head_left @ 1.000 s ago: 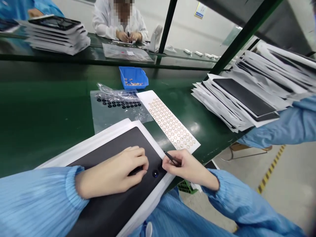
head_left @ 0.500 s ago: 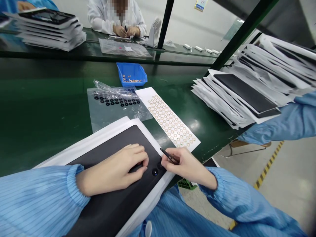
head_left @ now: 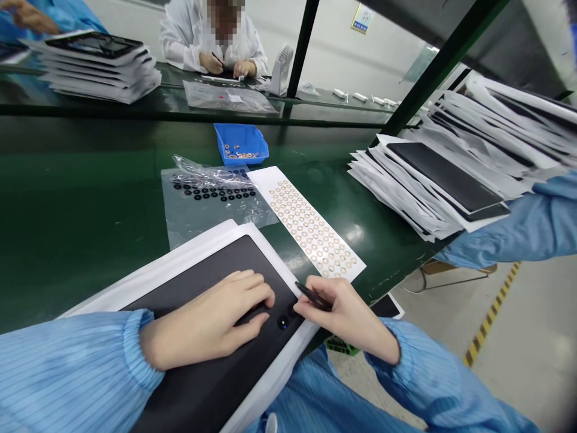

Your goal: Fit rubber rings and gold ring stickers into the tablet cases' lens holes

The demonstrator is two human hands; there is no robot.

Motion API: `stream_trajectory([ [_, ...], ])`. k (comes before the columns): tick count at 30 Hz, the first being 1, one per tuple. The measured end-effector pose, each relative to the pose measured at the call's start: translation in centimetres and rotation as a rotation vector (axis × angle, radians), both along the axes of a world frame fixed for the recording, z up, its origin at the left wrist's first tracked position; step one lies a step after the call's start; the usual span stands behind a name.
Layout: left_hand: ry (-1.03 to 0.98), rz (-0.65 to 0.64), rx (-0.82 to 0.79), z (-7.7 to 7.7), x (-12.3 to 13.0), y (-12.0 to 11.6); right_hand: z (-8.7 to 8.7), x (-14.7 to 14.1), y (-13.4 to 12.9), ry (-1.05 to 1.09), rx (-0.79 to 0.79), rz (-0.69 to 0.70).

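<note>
A dark flat panel (head_left: 202, 264) lies on white sheets (head_left: 148, 282) at the table's near edge. My left hand (head_left: 229, 313) rests on the panel, fingers curled with a gap between thumb and forefinger; nothing shows in it. My right hand (head_left: 340, 307) pinches black tweezers (head_left: 313, 296), their tip pointing up and left over the panel's right border. Two round black parts sit near the panel's right edge; one (head_left: 282, 323) is plain to see, the other is partly covered by my right fingers. Beyond the panel lies a white sheet with rows of small rings (head_left: 311, 225).
Behind the panel are a plastic bag (head_left: 180, 210) with black discs and a blue tray (head_left: 243, 157) of small rings. Paper-wrapped panels are stacked at right (head_left: 406, 186) and back left (head_left: 99, 78). A person in white sits across; blue sleeves show at both sides.
The whole view has shifted slightly, so the table things sit lower. My right hand still grips the tweezers, now tilted a little differently. The person across has moved their hands apart.
</note>
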State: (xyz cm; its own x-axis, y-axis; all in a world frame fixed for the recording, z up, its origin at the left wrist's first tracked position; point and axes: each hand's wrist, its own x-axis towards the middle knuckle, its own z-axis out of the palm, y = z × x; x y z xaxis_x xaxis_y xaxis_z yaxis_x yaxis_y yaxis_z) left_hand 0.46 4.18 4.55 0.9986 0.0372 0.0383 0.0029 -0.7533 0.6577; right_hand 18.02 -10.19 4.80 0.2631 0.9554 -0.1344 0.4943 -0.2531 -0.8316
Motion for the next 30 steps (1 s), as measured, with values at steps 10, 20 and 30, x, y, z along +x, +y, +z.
stream_trajectory([
  [10,-0.046,-0.115,0.421,0.2,0.0,-1.1,-1.9,-2.5,-1.6,0.237,0.526,-0.466],
  [20,-0.074,-0.12,0.402,0.2,0.1,-1.1,-2.3,-4.3,-1.2,0.218,0.527,-0.536],
  [30,-0.074,-0.123,0.419,-0.2,-0.1,-1.1,-1.9,-4.3,-0.8,0.158,0.495,-0.545],
])
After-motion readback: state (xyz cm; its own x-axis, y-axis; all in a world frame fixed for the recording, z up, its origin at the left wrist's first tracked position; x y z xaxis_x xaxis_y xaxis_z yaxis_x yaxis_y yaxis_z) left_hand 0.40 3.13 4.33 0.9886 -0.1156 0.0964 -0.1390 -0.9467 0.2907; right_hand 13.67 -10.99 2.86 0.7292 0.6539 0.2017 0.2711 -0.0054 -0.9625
